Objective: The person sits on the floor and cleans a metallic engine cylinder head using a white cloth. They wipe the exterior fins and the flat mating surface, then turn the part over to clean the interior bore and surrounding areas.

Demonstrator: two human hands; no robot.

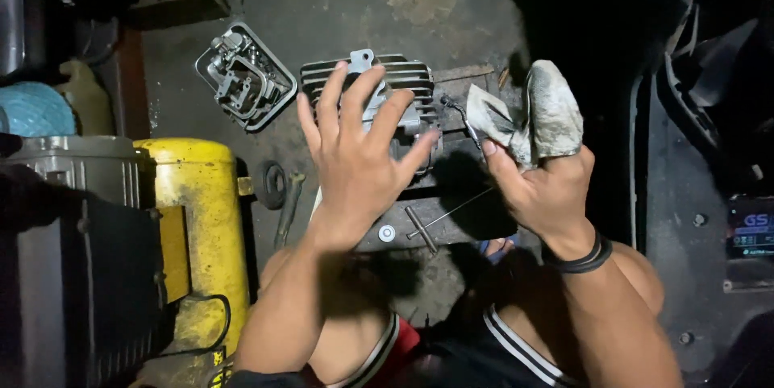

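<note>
Crowding edges: yellow tank (201,219) left, dark panel (709,114) right; bare floor (339,1) beyond
Left hand (355,158): fingers spread flat on finned cylinder (403,78)
Right hand (544,190): clenched around dirty rag (536,114), just beside cylinder

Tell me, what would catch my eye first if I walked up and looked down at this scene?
Probably the left hand, spread open over a finned metal engine cylinder on the dirty floor at the centre. Just right of it, the right hand grips a grimy white rag. The bright yellow tank at the left stands out against the dark surroundings, with another metal engine part lying above it.
</note>
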